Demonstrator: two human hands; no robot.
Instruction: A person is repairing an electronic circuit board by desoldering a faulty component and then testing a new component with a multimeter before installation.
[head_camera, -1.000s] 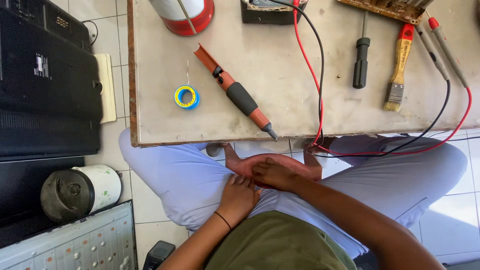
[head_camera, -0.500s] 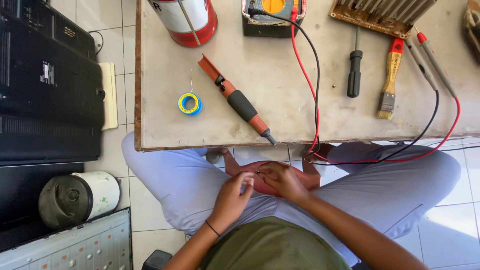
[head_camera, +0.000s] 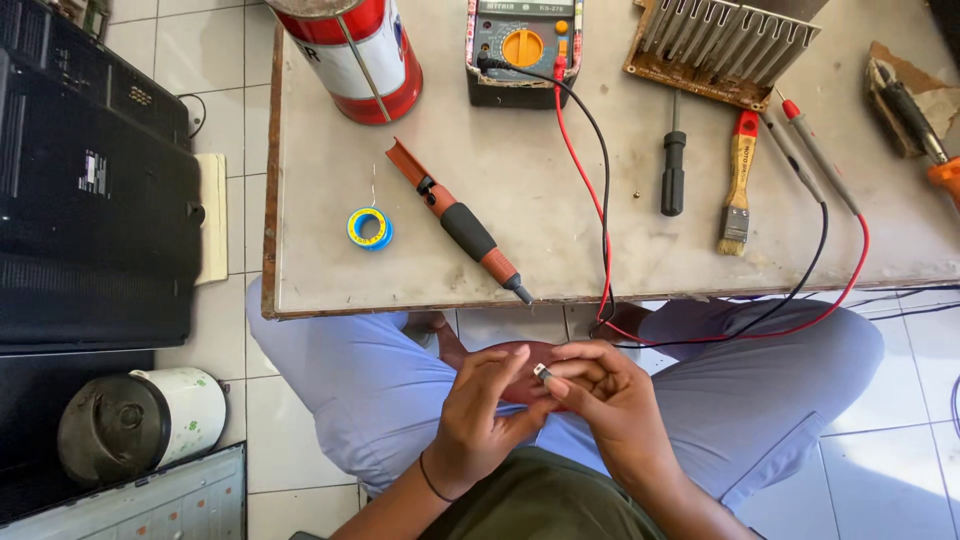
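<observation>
My right hand (head_camera: 610, 400) has its grip closed on a tiny silvery metal part (head_camera: 541, 372), pinched between thumb and fingertips, and my left hand (head_camera: 480, 415) comes up against it from the other side, its fingers loosely curled and its fingertips touching the same part without fully clamping it. The part is too small to tell what it is. Both hands meet over my lap, above my pale blue trousers (head_camera: 380, 400), just below the near edge of the worn beige tabletop (head_camera: 560, 250). A thin black band circles my left wrist.

On the tabletop, nearest my hands, lies an orange and black soldering iron (head_camera: 460, 222), its tip pointing towards me and reaching close to the edge. Left of it sits a small yellow and blue spool of solder wire (head_camera: 369, 228). Further back stands a red and white cylindrical can (head_camera: 350, 55) and beside it a grey multimeter with an orange dial (head_camera: 523, 48). Its red and black test leads (head_camera: 600, 230) run over the table edge, loop near my right knee and climb back to the probes on the right. A black-handled screwdriver (head_camera: 673, 170) and a small wooden-handled brush with a red end (head_camera: 738, 180) lie side by side, below a finned metal heatsink on a brown board (head_camera: 725, 45).

On the tiled floor to my left rests a large black flat casing (head_camera: 90, 200) and a white and grey round pot lying on its side (head_camera: 140, 425).
</observation>
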